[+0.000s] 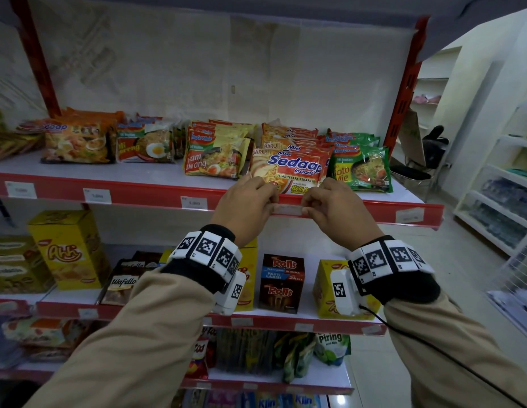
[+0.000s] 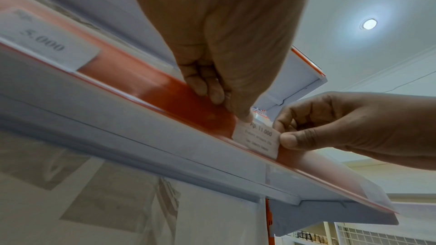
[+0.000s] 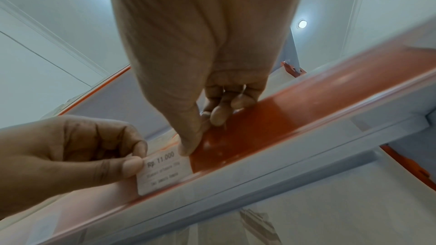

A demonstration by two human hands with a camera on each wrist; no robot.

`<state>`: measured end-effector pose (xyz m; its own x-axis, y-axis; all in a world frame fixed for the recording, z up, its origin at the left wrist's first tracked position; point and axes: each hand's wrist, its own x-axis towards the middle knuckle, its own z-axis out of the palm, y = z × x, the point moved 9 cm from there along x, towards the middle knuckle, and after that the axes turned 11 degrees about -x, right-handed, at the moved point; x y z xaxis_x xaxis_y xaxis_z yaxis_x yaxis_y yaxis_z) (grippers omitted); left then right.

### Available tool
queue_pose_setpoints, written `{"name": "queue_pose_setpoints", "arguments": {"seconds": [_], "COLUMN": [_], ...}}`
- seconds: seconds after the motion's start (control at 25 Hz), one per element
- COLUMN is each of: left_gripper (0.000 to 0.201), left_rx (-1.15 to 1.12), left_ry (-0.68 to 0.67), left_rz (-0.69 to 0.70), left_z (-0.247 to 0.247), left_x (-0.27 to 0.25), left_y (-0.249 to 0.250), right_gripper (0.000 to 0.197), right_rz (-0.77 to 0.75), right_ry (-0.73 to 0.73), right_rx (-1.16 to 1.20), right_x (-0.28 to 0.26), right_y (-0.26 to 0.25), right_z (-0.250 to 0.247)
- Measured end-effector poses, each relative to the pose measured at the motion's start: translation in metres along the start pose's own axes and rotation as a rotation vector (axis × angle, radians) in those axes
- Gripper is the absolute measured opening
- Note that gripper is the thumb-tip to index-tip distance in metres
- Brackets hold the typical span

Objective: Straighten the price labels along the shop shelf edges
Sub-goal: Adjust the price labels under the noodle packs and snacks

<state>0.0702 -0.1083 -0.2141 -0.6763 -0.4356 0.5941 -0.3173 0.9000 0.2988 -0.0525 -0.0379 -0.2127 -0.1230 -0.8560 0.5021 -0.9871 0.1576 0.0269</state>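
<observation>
Left hand [image 1: 247, 206] and right hand [image 1: 333, 209] are each pinching one end of a white price label [image 2: 257, 137] reading "Rp. 11.000", thumb and forefinger curled onto it, the remaining fingers [image 3: 220, 113] folding against the red shelf edge strip [image 1: 156, 193] in which the label is sitting. Directly behind the grip a Sedaap noodle packet [image 1: 288, 169] is lying on the shelf, with a green Soto Mie packet [image 1: 360, 169] to its right. Left of the grip, along the same strip, another label [image 1: 194, 202] reading "5.000" is showing.
</observation>
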Motion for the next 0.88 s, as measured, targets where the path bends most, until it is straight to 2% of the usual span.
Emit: {"name": "queue_pose_setpoints", "arguments": {"seconds": [0.48,0.72,0.88], "left_gripper": [0.012,0.014,0.016], "left_rx": [0.026,0.061,0.077], "left_ry": [-0.092,-0.096,-0.09], "left_rz": [-0.014,-0.01,0.006], "left_z": [-0.002,-0.007,-0.008], "left_x": [0.01,0.015,0.014], "left_y": [-0.005,-0.006,-0.006], "right_gripper": [0.011,0.009,0.008], "right_rz": [0.042,0.119,0.136], "right_ry": [-0.046,0.065,0.07], "right_rx": [0.014,0.168,0.133], "right_x": [0.006,-0.002,-0.002], "right_y": [0.002,0.007,0.007], "right_z": [0.0,-0.005,-0.002]}}
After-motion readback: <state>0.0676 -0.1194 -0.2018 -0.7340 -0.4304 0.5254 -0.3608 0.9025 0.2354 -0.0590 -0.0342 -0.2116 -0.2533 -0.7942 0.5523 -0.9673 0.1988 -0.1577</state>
